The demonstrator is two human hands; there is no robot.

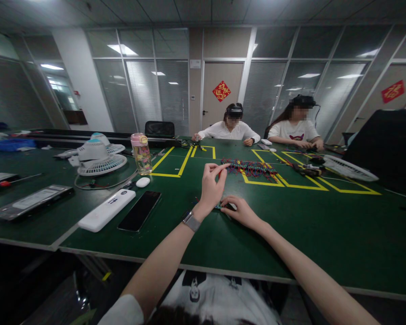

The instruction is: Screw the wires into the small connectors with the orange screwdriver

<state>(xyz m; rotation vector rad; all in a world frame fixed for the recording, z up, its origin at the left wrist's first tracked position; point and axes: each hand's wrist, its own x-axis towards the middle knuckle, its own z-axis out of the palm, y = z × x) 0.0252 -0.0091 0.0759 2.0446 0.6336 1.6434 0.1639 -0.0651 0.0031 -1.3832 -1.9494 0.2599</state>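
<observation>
My left hand (214, 184), with a watch on its wrist, is raised over the green table, thumb and forefinger apart and nothing visible between them. Its forefinger points at the near end of a long pile of small circuit boards with red and blue wires (252, 169); I cannot tell whether it touches them. Low at the table, my right hand (243, 211) has its thumb and fingers closed at the edge of a small green circuit board (218, 206). My left wrist hides part of this board, and a few thin wires show on its far side.
Left of my hands lie a black phone (140, 211), a white power bank (107, 210) and a white oval case (142, 182). Beyond stand a drink bottle (141, 153) and white fans (101, 155). Yellow tape (264, 183) marks the table. Two people sit opposite; a dark screen-like shape (385, 153) rises right.
</observation>
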